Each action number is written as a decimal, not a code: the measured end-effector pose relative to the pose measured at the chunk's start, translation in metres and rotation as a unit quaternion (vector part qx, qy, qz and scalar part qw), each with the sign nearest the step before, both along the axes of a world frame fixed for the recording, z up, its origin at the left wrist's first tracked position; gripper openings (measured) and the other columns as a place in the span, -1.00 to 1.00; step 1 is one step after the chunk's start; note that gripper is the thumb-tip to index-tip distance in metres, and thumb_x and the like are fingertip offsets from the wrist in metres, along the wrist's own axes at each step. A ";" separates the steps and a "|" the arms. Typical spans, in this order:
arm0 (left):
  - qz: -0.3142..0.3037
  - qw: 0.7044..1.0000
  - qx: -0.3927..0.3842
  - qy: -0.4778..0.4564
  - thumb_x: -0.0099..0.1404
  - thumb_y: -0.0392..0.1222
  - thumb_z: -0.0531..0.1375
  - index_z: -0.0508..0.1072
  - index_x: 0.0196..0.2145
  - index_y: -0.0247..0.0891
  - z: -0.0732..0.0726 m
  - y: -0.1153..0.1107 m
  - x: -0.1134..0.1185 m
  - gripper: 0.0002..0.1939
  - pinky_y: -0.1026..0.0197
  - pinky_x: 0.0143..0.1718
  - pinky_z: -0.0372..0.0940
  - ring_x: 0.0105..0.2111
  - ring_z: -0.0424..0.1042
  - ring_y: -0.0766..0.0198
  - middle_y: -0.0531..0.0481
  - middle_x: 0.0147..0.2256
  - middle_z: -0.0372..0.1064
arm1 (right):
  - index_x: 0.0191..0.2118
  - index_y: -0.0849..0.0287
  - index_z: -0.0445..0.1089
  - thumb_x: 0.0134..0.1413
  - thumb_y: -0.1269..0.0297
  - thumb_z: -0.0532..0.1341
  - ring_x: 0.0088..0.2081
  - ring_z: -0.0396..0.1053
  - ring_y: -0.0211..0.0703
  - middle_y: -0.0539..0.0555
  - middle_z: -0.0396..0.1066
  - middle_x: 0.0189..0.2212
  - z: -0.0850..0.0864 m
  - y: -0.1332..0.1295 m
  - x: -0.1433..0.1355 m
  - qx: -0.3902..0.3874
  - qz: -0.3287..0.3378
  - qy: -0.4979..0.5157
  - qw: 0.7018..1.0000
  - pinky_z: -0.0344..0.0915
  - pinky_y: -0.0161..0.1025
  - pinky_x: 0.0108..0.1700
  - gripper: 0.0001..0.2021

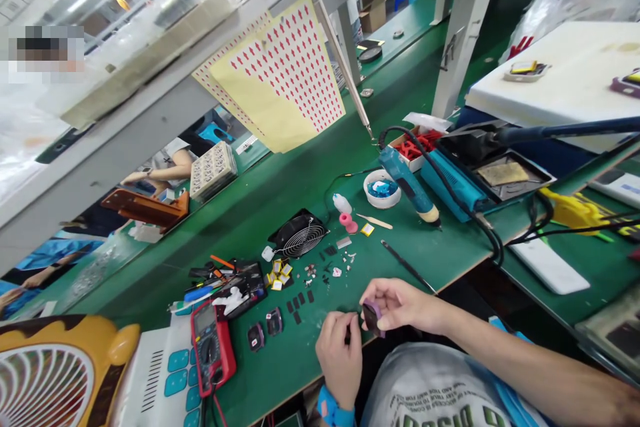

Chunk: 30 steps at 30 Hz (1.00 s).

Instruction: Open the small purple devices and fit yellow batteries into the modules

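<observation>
My right hand point(397, 307) grips a small purple-rimmed device casing point(371, 318) with a dark face, near the bench's front edge. Close to its left side is my left hand point(341, 345), fingers curled in a pinch. Whatever lies in that pinch is too small and dark to make out. Two similar dark casings point(265, 329) rest on the green bench, beside several black rectangular pads point(301, 305). Beyond them are a pile of small yellow-edged battery cells point(279, 274) and scattered tiny parts point(330, 270).
A red multimeter point(213, 350) lies left, near a yellow fan point(55, 373). A black fan point(300, 233), tweezers point(407, 265), a white tub point(382, 189) and a hanging electric screwdriver point(410, 185) stand farther off. Other people's arms point(167, 173) show across the bench.
</observation>
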<state>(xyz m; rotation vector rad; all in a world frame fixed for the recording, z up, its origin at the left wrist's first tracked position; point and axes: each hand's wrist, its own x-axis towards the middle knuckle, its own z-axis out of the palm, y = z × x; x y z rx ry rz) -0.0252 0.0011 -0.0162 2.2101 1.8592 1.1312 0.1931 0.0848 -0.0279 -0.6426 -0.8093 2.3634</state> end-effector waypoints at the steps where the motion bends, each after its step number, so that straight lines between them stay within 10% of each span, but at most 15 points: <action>1: 0.001 1.000 0.000 0.000 0.68 -0.33 0.27 0.71 -0.21 0.01 0.000 0.000 0.000 -0.68 0.17 -0.44 0.56 -0.49 0.75 0.09 0.10 -0.40 0.71 | -0.10 -0.06 0.72 -0.27 -0.20 0.96 -0.17 0.77 0.18 0.13 0.87 -0.20 0.000 0.000 0.000 0.000 0.001 0.000 1.000 0.70 0.15 0.05 -0.31; 17: 0.025 0.988 -0.061 -0.138 0.65 -0.17 0.36 0.87 -0.17 -0.04 -0.006 -0.009 0.002 -0.75 0.14 -0.40 0.65 -0.41 0.77 0.06 0.00 -0.32 0.78 | -0.07 0.05 0.72 -0.18 -0.05 0.96 -0.24 0.72 -0.09 0.01 0.82 -0.25 -0.011 -0.004 0.001 0.007 -0.002 0.029 1.000 0.64 -0.14 -0.10 -0.34; 25: 0.007 0.957 -0.101 -0.273 0.57 0.35 0.51 0.93 0.16 0.09 0.012 -0.034 0.020 -0.57 -0.05 -0.25 0.84 -0.23 0.86 -0.08 -0.14 -0.05 0.87 | -0.01 -0.02 0.76 -0.11 -0.11 0.93 -0.17 0.70 -0.03 -0.01 0.72 -0.18 0.000 -0.024 0.006 0.024 -0.021 -0.010 0.999 0.69 -0.07 0.01 -0.36; 30: -0.030 0.930 -0.171 -0.324 0.42 0.23 0.68 0.92 0.23 0.23 0.030 -0.036 0.023 -0.53 -0.12 -0.06 0.90 -0.07 0.90 -0.14 -0.11 0.03 0.92 | 0.00 -0.06 0.75 0.01 -0.17 0.89 -0.06 0.69 0.03 0.03 0.70 -0.13 0.011 -0.035 0.010 0.068 -0.016 -0.051 0.996 0.69 0.00 0.14 -0.41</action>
